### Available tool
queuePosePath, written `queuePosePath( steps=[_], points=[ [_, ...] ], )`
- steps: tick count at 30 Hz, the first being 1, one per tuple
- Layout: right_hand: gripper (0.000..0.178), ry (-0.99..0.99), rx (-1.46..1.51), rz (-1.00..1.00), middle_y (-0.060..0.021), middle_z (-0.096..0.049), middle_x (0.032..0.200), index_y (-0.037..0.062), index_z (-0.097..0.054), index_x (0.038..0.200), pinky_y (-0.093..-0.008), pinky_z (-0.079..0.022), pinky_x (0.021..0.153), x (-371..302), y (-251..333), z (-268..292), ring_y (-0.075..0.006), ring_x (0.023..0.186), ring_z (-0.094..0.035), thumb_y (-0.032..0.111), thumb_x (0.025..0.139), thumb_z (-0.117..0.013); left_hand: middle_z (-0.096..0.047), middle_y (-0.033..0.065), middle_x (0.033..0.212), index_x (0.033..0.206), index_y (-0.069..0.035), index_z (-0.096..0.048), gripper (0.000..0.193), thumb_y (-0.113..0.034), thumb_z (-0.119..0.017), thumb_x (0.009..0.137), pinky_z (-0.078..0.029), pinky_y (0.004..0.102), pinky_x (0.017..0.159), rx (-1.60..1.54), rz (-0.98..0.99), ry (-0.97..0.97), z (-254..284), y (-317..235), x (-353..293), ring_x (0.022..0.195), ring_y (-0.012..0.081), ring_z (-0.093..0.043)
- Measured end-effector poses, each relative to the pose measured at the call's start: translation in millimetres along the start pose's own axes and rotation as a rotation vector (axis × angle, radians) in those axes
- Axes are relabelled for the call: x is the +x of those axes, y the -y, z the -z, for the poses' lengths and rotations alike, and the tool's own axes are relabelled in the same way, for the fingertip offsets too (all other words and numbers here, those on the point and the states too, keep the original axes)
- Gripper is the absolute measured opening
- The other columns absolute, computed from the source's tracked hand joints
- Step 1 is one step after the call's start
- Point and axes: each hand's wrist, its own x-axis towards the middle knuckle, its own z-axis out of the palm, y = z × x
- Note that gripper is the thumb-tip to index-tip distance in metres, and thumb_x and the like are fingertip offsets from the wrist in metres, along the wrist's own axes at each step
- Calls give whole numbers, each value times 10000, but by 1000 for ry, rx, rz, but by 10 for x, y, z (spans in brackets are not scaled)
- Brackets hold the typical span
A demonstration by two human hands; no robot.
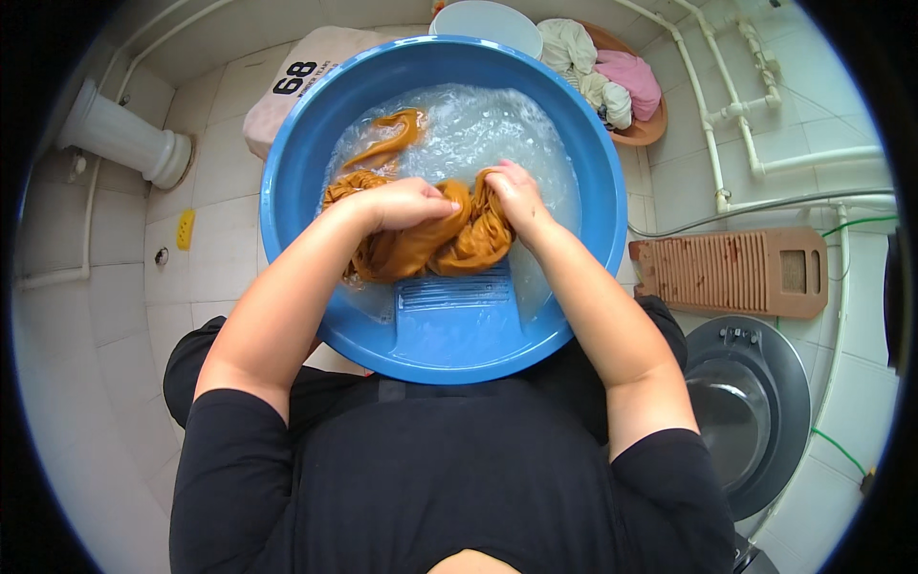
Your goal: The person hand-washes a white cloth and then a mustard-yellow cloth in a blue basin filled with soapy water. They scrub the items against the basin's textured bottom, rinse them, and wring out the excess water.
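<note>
A wet mustard-brown garment (402,251) lies bunched in a big round blue washtub (459,362), partly in sudsy water (478,124). My left hand (411,204) grips the cloth near its middle, thumb and fingers closed on it. My right hand (517,199) pinches a gathered fold at the garment's right end. Below the cloth, the ribbed washboard (451,295) moulded into the tub's near side shows, its upper part covered by the garment. One loose strip of the same cloth floats toward the far left of the tub.
Beyond the tub stand a pale basin (488,27) and a brown basin (650,129) with white and pink laundry (628,81). A brown washboard (732,273) and a dark grey basin (736,411) lie to the right, near white wall pipes (712,158). A yellow soap dish (185,230) lies left.
</note>
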Motion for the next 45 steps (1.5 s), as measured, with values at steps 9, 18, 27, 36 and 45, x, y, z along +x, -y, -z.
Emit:
queuePosePath(
  steps=[9,18,27,36,45],
  points=[
    [353,159,-468,488,-208,-480,1148,36,-556,898,-462,-374,921,-1194,761,-102,-401,1096,-443,260,635,-625,-487,215,1175,865,-37,-649,268,-275,-579,763,-322,461,951,255,-629,-602,-869,207,-687,1114,391,-430],
    [384,-70,-790,-1,-191,-594,1040,55,-619,878,-410,-451,814,-348,589,-376,-357,968,-563,391,759,-478,-610,173,988,987,-24,-621,349,-271,-427,834,-418,393,875,396,-267,-1215,-620,332,252,959,319,-558],
    [331,111,-521,537,-151,-527,1056,73,-544,899,-461,-392,877,-1224,865,-146,-363,981,-496,275,643,-603,-561,137,988,969,-66,-542,194,-88,-514,779,-413,410,836,371,-581,-780,-950,145,-683,935,348,-529],
    [436,76,-806,125,-175,-616,976,48,-636,925,-452,-432,830,-428,662,-335,-343,958,-563,400,761,-439,-566,117,1099,993,-78,-611,294,-252,-447,822,-333,435,921,647,-146,-683,-510,93,-86,1118,252,-452],
    [394,126,-584,708,-147,-513,1046,60,-524,920,-441,-399,813,-1347,894,-127,-333,969,-483,267,599,-620,-521,122,992,999,-68,-507,263,-213,-538,781,-352,445,853,592,-545,-751,-979,151,-796,992,318,-474]
  ],
)
